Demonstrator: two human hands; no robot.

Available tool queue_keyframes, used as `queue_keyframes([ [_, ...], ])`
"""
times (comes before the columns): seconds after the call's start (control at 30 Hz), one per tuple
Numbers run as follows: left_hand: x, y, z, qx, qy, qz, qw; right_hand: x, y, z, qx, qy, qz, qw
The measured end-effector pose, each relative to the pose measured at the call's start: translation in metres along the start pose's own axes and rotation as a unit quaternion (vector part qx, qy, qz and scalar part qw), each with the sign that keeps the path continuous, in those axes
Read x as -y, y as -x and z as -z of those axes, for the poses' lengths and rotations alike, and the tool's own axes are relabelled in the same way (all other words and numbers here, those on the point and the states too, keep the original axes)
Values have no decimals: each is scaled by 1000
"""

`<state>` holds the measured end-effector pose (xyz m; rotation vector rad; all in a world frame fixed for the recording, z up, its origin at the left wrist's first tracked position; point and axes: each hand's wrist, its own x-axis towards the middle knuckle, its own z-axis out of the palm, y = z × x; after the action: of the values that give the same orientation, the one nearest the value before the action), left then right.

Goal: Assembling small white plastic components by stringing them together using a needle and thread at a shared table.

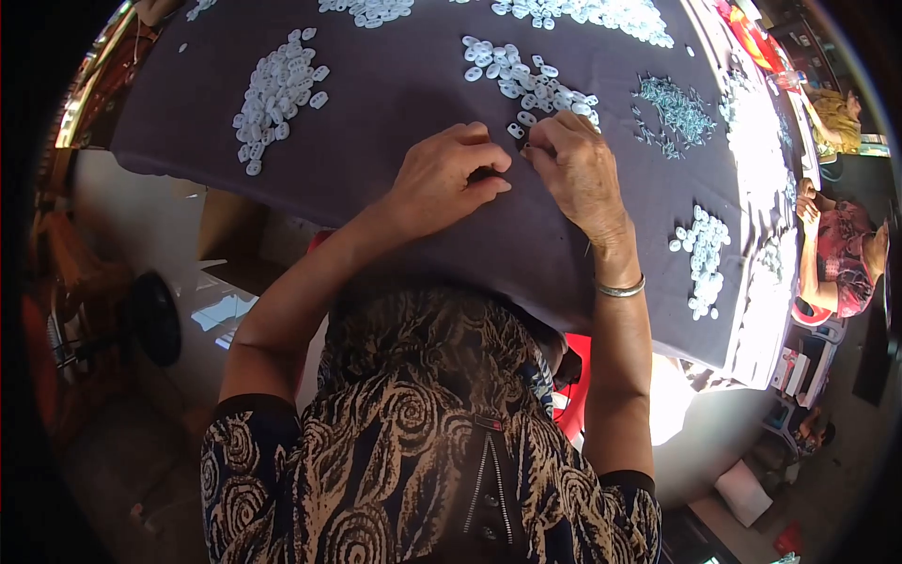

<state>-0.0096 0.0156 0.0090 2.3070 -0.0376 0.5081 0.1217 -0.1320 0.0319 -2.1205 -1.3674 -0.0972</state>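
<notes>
The left hand [443, 176] hangs just over the dark cloth-covered surface [178, 108], its thumb and forefinger curled toward each other with a narrow gap at the tips and its other fingers folded in. The right hand [583, 174] faces it from a little way off, thumb and forefinger brought close together; whether they are clamped on a small piece cannot be told. A silver bangle [620, 289] circles the right wrist.

Just beyond the right hand spreads a loose heap of small white oval pieces [515, 86]. Its near end lies beside the fingers, where a single two-holed white piece [515, 131] rests flat on the cloth. To the left, well apart from both hands, lies a taller white pile [274, 99] of similar pieces, and more white heaps [601, 11] line the far edge. To the right of the right hand is a scattered pile of slim grey metal fasteners [678, 115]; nearer the person, a smaller cluster of white pieces [705, 249] lies near the surface's right edge. Farther right, a person in a red patterned top [850, 258] sits beside the surface.
</notes>
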Motion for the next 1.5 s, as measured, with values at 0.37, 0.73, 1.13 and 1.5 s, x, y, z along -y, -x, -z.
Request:
queue_keyframes([
  [0.37,-1,-5,2,-61,178,72,979,12,3,-1,-40,-171,-2,985],
  [0.73,-4,-4,-1,-9,419,118,900,18,12,0,1,-308,-6,951],
  [1.13,4,-10,7,-23,403,135,905,11,11,-2,-43,-345,-109,931],
  [1.5,13,-4,13,-106,230,54,966,43,11,-12,89,-63,-88,990],
])
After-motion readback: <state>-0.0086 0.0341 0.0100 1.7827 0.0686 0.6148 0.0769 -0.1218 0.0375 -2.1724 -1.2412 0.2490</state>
